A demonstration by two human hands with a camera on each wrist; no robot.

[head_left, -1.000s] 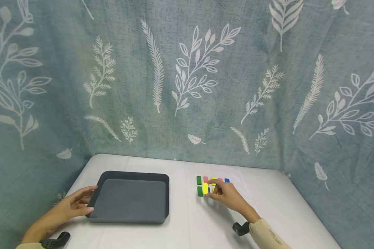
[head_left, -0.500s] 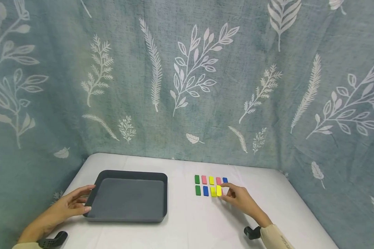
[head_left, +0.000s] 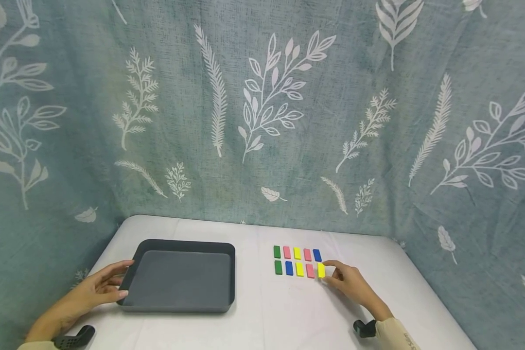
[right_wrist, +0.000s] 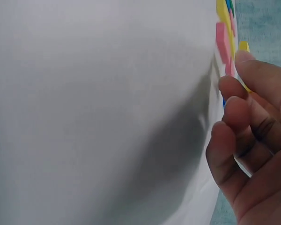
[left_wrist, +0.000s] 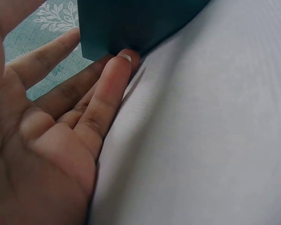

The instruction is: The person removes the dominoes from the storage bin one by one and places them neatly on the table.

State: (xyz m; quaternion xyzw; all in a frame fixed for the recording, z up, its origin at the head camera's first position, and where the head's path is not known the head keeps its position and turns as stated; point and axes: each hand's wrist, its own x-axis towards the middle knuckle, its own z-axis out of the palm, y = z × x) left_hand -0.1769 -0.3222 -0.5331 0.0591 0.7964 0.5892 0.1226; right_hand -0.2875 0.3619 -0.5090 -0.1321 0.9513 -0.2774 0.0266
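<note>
In the head view, my right hand (head_left: 349, 283) pinches a small yellow block (head_left: 321, 270) between thumb and fingers, at the right end of the nearer row of blocks. The right wrist view shows the yellow block (right_wrist: 243, 46) partly hidden behind the thumb. Beside it lies a pink block (head_left: 310, 271), then another yellow block (head_left: 299, 270). My left hand (head_left: 94, 289) rests against the left side of a dark grey rectangular tray (head_left: 234, 277), fingers extended. In the left wrist view the fingertips meet the tray's outer wall (left_wrist: 126, 23).
Two rows of blocks lie right of the tray on a white-covered table (head_left: 262, 321). The nearer row also has a green block (head_left: 278, 268) and a blue block (head_left: 289, 268); the farther row ends in a blue block (head_left: 317, 255). A leaf-patterned curtain (head_left: 201, 146) stands behind.
My right hand has carried the yellow block rightward along the nearer row to its right end, uncovering the blue, yellow and pink blocks. The left hand stays at the tray.
</note>
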